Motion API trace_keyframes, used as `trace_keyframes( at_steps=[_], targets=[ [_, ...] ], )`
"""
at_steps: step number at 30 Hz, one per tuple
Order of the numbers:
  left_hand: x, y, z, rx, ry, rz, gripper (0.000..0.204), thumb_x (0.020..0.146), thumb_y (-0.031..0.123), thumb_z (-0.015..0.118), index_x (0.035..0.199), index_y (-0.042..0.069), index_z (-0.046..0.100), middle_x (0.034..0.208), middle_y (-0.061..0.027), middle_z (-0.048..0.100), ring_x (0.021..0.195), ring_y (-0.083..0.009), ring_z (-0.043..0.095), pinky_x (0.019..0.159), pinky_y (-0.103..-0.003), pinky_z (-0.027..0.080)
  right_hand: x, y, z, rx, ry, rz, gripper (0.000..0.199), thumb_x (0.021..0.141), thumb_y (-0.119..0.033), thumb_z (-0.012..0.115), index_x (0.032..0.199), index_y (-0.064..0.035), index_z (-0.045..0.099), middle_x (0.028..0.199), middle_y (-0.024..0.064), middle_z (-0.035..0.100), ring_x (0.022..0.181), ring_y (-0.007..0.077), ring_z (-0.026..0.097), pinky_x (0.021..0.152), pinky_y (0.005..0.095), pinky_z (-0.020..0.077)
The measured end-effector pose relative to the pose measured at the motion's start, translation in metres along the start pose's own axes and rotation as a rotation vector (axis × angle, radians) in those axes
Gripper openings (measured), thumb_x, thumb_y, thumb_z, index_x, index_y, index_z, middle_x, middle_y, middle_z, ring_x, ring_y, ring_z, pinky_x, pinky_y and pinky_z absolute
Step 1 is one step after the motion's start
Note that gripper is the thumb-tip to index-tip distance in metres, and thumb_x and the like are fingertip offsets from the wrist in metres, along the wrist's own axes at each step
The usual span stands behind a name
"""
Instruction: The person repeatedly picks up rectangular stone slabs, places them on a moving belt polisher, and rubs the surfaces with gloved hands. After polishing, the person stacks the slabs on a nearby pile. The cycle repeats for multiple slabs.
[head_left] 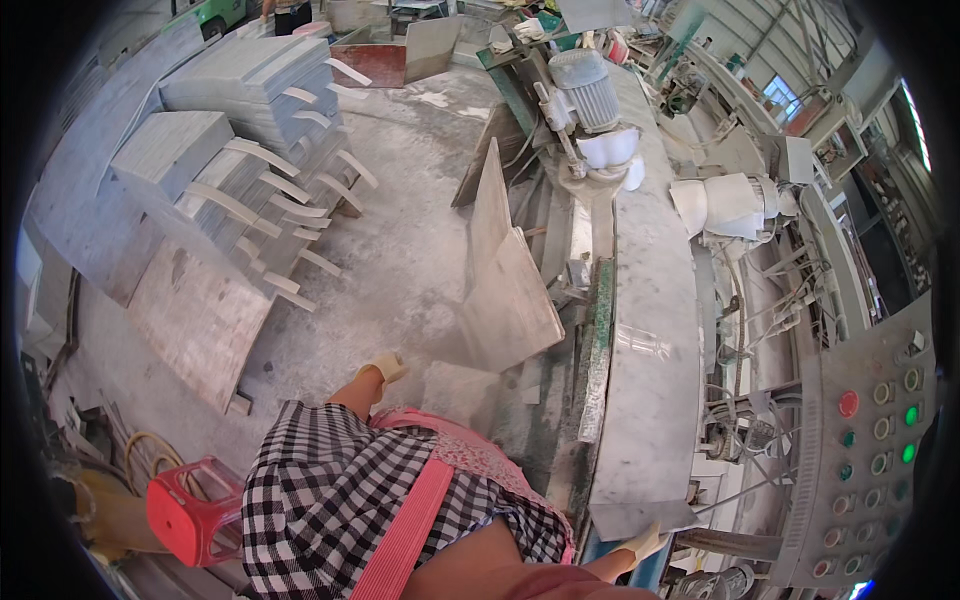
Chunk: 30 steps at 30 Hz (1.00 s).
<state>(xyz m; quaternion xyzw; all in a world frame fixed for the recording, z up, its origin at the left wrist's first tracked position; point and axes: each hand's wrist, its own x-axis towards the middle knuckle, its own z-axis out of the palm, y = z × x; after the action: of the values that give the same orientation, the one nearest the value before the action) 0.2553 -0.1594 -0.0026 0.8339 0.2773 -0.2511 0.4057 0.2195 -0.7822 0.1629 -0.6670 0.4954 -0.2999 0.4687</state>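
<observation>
My left hand (387, 367), in a cream glove, hangs over the dusty floor beside my checked clothing. Its fingers look loosely apart, with nothing seen in them. My right hand (643, 542), also cream-gloved, is at the near end of the long machine bed. Its fingers are at the lower edge of a grey stone slab (640, 518) and seem to grip it; the underside is hidden. Pale stone surface (650, 400) runs away from that slab along the bed. To the right stands a grey control panel (865, 450) with a red button and lit green lamps.
Two white-covered motors (585, 90) (735, 205) sit over the bed. Thin boards (515, 300) lean against its left side. Stacked grey slabs (240, 75) with curved strips stand at the left. A red plastic stool (185, 510) is near me. Another person (290, 15) stands far back.
</observation>
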Motion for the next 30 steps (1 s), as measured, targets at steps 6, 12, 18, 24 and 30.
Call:
trace_keyframes(
  at_steps=[6,12,18,24,30],
  targets=[
    [-0.001,-0.022,-0.001,0.064,0.075,-0.026,0.047,0.08,0.04,0.064,0.106,0.002,0.069,0.098,-0.0188,0.07,0.09,-0.0311,0.065,0.076,-0.042,0.051,-0.012,-0.01,0.016,0.0,-0.012,-0.059,0.047,0.091,-0.03,0.063,0.124,0.0036,0.062,0.123,0.0189,0.064,0.101,0.0322,0.064,0.087,0.0427,0.0515],
    [0.02,-0.063,0.007,0.068,0.049,-0.014,0.051,0.08,0.044,0.066,0.11,0.004,0.071,0.103,-0.0226,0.071,0.097,-0.0354,0.069,0.082,-0.044,0.053,0.017,0.02,0.012,0.031,-0.155,-0.048,0.044,0.089,-0.024,0.065,0.122,0.0046,0.063,0.123,0.0193,0.064,0.1,0.0322,0.064,0.085,0.0431,0.0517],
    [0.039,-0.064,-0.003,-0.019,0.028,-0.02,0.041,0.078,0.034,0.063,0.104,0.003,0.068,0.088,-0.0128,0.07,0.083,-0.0233,0.064,0.074,-0.04,0.049,0.057,0.043,-0.015,-0.525,-0.334,-0.53,0.035,0.079,-0.013,0.062,0.105,0.0103,0.065,0.105,0.0272,0.068,0.094,0.0375,0.065,0.081,0.0451,0.0501],
    [0.053,0.07,0.003,-0.107,0.207,0.288,0.035,0.089,0.03,0.057,0.109,0.004,0.068,0.101,-0.0155,0.07,0.094,-0.0262,0.065,0.083,-0.038,0.049,0.032,0.023,-0.006,-0.387,-0.202,-0.617,0.026,0.081,-0.014,0.063,0.098,0.005,0.066,0.094,0.0241,0.068,0.083,0.0429,0.062,0.076,0.0455,0.0506],
    [0.01,0.335,0.1,-0.295,-0.249,1.015,0.026,0.098,0.015,0.057,0.119,0.004,0.066,0.118,-0.0159,0.069,0.11,-0.0249,0.065,0.097,-0.035,0.049,0.005,-0.005,-0.004,-0.655,0.044,-0.321,0.03,0.085,-0.01,0.053,0.112,-0.0055,0.064,0.11,0.0225,0.067,0.105,0.043,0.062,0.089,0.0496,0.0501]
  ],
)
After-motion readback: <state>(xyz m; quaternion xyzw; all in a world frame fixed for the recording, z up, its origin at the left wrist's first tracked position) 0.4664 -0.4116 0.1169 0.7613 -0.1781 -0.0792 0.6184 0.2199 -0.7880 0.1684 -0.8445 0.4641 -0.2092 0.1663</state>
